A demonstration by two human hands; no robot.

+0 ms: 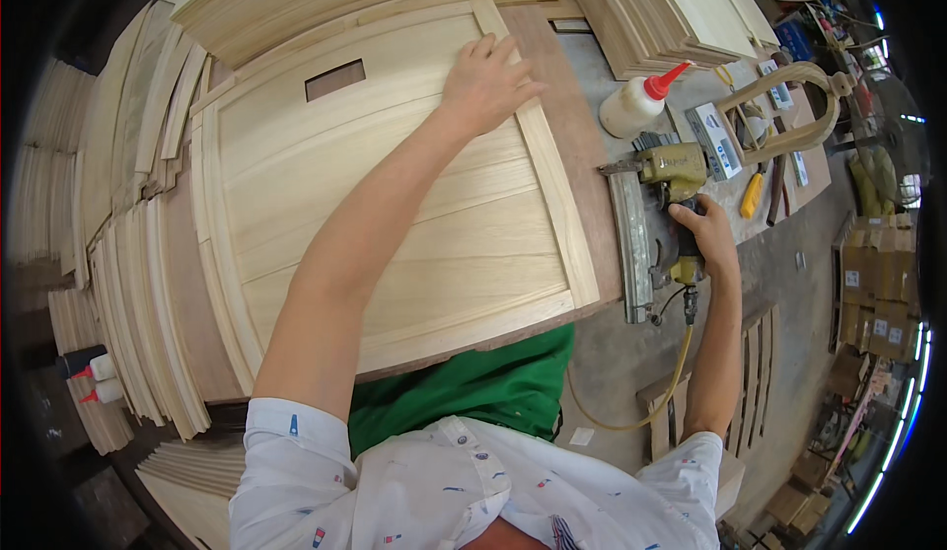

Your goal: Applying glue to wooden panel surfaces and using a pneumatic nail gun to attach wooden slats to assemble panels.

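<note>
1. Head view, hard to make out: the left forearm covers part of the framed wooden panel [513, 244]. The right hand [712, 234] has most of its fingers hidden behind the nail gun [679, 167], so the trigger cannot be seen. Below that hand, the yellow hose [651, 417] loops and slips out of sight near the green cloth [473, 384]. The far left rim is dim.
2. Head view, hands and work: the left hand [490, 81] is spread, gripping nothing, over the panel's far right corner. Most of the panel lies toward the person from it, and all of it left of the right hand. The right hand grasps the nail gun by its handle, beside the panel's right edge.
3. Head view, containers: the red-tipped white bottle [631, 109] stands beyond the right hand, its fill unclear. Farther right of that hand are cardboard boxes [878, 269], contents hidden.
</note>
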